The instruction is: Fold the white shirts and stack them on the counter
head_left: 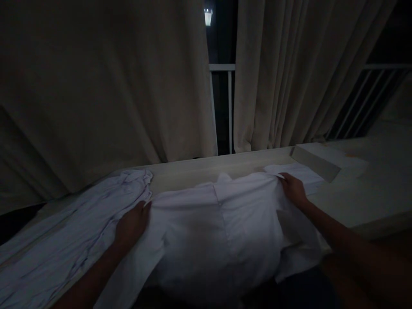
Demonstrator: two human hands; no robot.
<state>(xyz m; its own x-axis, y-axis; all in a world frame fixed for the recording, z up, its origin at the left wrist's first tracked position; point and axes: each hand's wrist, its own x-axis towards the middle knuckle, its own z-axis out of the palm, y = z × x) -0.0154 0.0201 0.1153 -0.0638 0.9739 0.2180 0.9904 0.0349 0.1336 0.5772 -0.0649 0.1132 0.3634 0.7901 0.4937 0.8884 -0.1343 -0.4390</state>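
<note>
A white button-front shirt [199,231] is stretched between my two hands, its body and sleeves hanging down. My left hand [132,223] is closed on one shoulder of it. On the other shoulder, my right hand [292,188] pinches the cloth. A line of buttons runs down the shirt's middle. Close to my left hand lies a pile of wrinkled white clothing [74,227], spread along the left of the ledge. A folded white cloth [296,174] rests just beyond my right hand. The shirt's lower edge fades into shadow.
The pale ledge [199,167] runs across under the window. A white box [322,159] stands on it at the right, with papers beside it. Long beige curtains [273,77] hang behind. Through their gap show a railing [222,67] and a lit lamp [207,17].
</note>
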